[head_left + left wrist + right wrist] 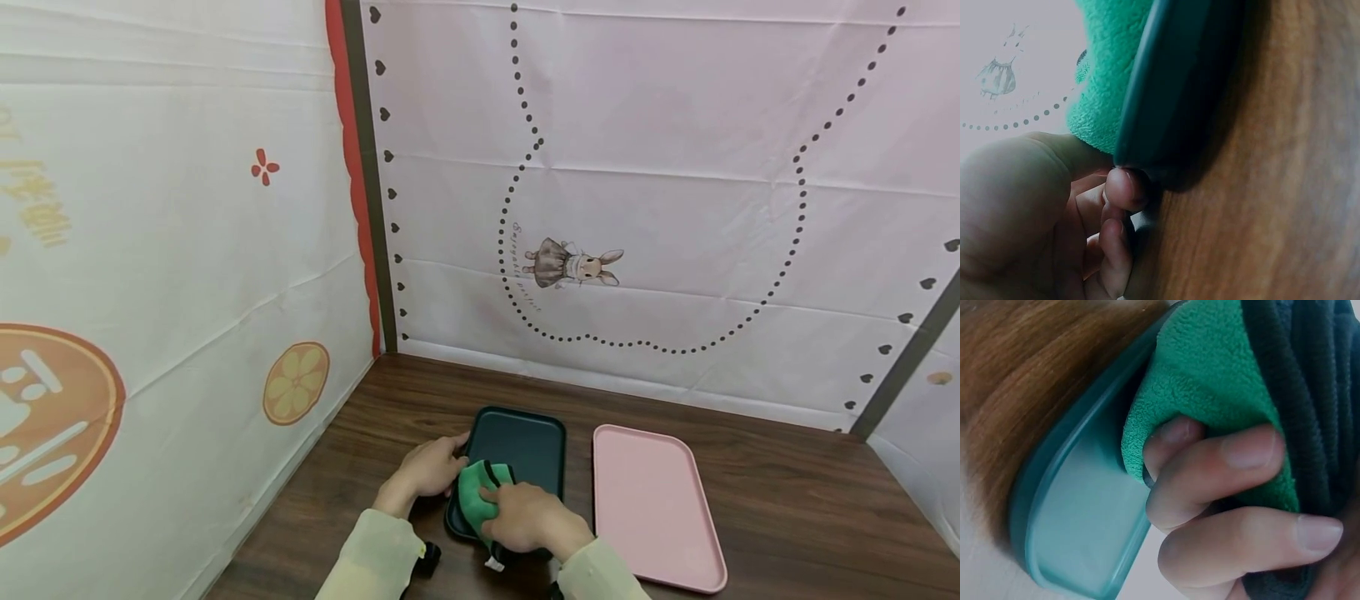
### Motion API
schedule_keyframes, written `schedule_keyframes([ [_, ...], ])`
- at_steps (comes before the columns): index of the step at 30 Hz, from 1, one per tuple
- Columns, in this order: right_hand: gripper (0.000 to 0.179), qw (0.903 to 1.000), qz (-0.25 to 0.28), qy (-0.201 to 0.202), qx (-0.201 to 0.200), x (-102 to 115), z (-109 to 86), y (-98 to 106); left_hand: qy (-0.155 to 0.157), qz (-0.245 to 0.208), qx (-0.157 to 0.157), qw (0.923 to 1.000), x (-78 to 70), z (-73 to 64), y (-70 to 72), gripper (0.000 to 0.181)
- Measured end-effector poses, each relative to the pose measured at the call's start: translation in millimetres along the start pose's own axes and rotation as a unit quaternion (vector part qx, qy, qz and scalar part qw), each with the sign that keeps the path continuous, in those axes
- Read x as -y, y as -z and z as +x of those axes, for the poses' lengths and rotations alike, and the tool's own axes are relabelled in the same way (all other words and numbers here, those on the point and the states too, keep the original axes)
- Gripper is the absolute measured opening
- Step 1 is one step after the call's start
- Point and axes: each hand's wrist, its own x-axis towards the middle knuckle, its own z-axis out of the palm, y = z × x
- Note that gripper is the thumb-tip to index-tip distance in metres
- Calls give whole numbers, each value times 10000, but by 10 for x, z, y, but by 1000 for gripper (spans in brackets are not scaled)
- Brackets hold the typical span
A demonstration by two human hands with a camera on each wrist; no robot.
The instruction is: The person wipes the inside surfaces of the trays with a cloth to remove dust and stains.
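A dark teal rectangular tray [525,442] lies on the wooden table, with a green cloth [472,498] bunched over its near left part. At the tray's left edge, my left hand [429,468] grips the rim; in the left wrist view its thumb and curled fingers meet at the tray wall [1141,106]. My right hand [531,518] holds the cloth against the tray. Bent fingers [1210,472] close on the folded fabric in the right wrist view. The cloth has dark edging and a small white tag [494,564].
To the right of the dark tray lies a pink tray [652,500], set apart from it. Brown wooden table [795,517] extends around both. Printed white sheets [667,242] hang along the back and sides, the left one [187,250] close to the left arm.
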Motion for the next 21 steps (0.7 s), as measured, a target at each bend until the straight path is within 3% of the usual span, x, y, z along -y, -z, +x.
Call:
schedule_keyframes([
  [21, 54, 9999, -24, 37, -116, -141, -115, 29, -5, 25, 34, 10000, -15, -15, 7, 54],
])
